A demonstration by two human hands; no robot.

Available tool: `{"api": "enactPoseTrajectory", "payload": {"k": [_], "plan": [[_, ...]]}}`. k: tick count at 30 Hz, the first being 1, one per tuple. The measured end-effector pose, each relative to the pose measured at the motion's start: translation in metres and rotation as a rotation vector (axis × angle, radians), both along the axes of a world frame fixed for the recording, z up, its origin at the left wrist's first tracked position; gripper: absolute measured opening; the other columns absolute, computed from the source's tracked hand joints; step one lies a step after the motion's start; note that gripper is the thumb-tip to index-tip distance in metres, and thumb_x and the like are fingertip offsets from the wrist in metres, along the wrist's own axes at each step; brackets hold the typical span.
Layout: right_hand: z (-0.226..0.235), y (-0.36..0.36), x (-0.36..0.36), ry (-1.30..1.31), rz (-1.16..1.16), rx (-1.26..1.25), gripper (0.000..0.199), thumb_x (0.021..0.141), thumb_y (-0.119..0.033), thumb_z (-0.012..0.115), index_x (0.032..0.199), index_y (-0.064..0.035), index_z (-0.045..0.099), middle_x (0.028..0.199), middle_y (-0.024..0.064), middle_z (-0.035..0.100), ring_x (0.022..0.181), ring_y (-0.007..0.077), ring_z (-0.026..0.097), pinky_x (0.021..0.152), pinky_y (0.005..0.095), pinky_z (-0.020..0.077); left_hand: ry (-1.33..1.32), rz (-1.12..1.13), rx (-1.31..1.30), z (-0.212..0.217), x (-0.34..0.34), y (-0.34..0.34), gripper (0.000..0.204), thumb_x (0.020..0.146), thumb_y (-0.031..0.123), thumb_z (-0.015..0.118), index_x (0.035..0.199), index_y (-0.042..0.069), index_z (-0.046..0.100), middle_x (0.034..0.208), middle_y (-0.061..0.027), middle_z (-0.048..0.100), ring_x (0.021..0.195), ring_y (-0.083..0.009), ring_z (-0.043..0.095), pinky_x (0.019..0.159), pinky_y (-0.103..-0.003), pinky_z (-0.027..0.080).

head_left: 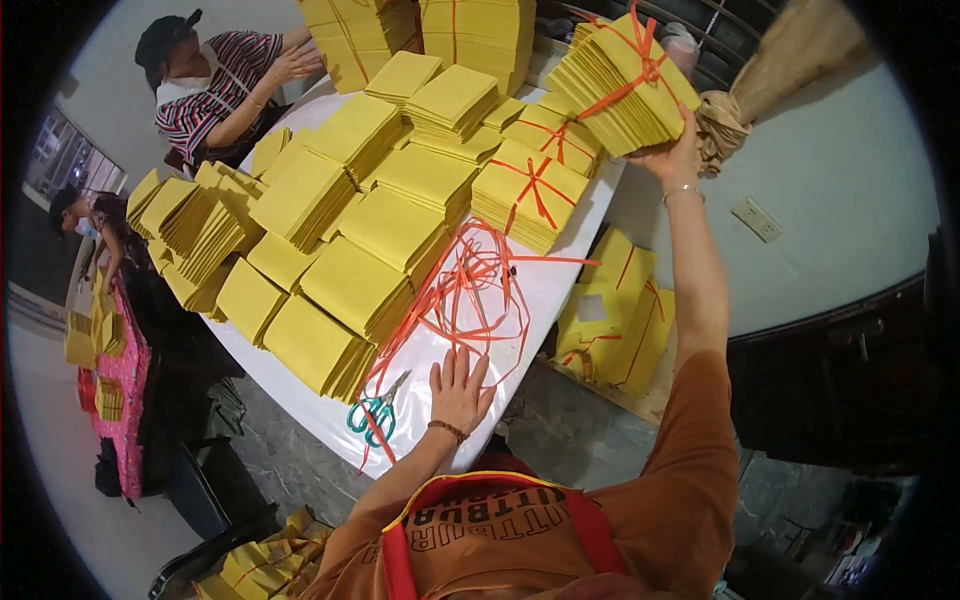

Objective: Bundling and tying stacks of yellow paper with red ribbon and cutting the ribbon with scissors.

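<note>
My right hand (676,156) is stretched far out and grips a thick bundle of yellow paper sheets (620,85) tied crosswise with orange ribbon, holding it up over the far right end of the white table (560,285). My left hand (458,388) lies flat and open on the table near its front edge, fingers spread, touching a tangle of loose orange ribbon (472,290). Green-handled scissors (375,410) lie just left of that hand. Two other tied bundles (530,195) sit on the table below the lifted one.
Several untied stacks of yellow paper (350,230) cover the table's left and middle. A person in a striped shirt (215,85) works at the far end; another person (85,225) stands at the left. Tied bundles (620,320) lie on the floor to the right.
</note>
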State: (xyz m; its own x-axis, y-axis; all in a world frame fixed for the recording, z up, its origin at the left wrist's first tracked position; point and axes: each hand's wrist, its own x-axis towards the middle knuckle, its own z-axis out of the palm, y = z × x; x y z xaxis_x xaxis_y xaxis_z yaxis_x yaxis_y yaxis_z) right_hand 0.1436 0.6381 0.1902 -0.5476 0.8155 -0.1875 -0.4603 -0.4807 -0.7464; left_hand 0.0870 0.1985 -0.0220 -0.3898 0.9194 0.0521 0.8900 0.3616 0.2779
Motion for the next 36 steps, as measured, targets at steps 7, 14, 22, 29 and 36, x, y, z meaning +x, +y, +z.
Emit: {"api": "enactPoseTrajectory", "payload": {"k": [7,14,22,29,36], "plan": [[-0.015,0.107,-0.060,-0.316,-0.144,-0.046,0.072,0.061,-0.055,0.064,0.113,-0.0090,0.048,0.116,0.0156,0.043,0.104,0.0342,0.040,0.084,0.0568,0.0263,-0.015,0.022,-0.050,0.001,-0.003,0.005,0.057,0.081,0.040,0.051,0.131,0.019,0.036,0.139,-0.0181,0.022,0.127,-0.0335,0.021,0.100,-0.051,0.015],[-0.048,0.138,-0.080,-0.119,-0.249,0.043,0.063,0.073,-0.053,0.057,0.115,-0.0066,0.051,0.115,0.0112,0.051,0.103,0.0267,0.045,0.089,0.0479,0.0314,-0.033,0.023,-0.070,-0.001,-0.005,0.006,0.058,0.079,0.040,0.054,0.130,0.018,0.037,0.139,-0.0176,0.023,0.127,-0.0323,0.021,0.101,-0.049,0.014],[-0.054,0.090,-0.042,-0.295,-0.287,0.228,0.083,0.078,-0.061,0.043,0.138,-0.0128,0.013,0.143,0.0113,0.012,0.131,0.0275,0.015,0.100,0.0559,0.0094,-0.040,0.035,0.029,-0.002,-0.006,0.001,0.057,0.082,0.042,0.048,0.132,0.018,0.035,0.139,-0.0188,0.023,0.127,-0.0314,0.024,0.100,-0.050,0.018],[-0.078,-0.031,-0.014,-0.491,-0.240,0.381,0.058,0.084,-0.034,0.052,0.133,-0.0138,0.029,0.136,0.0050,0.028,0.125,0.0216,0.025,0.098,0.0463,0.0199,-0.057,0.042,0.161,-0.004,-0.006,-0.008,0.060,0.080,0.039,0.051,0.132,0.017,0.032,0.138,-0.0195,0.022,0.125,-0.0329,0.027,0.100,-0.050,0.019],[-0.156,-0.191,0.015,-0.435,-0.080,0.215,0.046,0.086,-0.024,0.051,0.128,-0.0130,0.037,0.131,0.0022,0.034,0.116,0.0181,0.035,0.091,0.0400,0.0321,-0.145,0.035,0.317,-0.006,-0.012,-0.016,0.053,0.080,0.032,0.055,0.126,0.013,0.037,0.132,-0.0223,0.028,0.119,-0.0344,0.035,0.096,-0.045,0.028]]}}
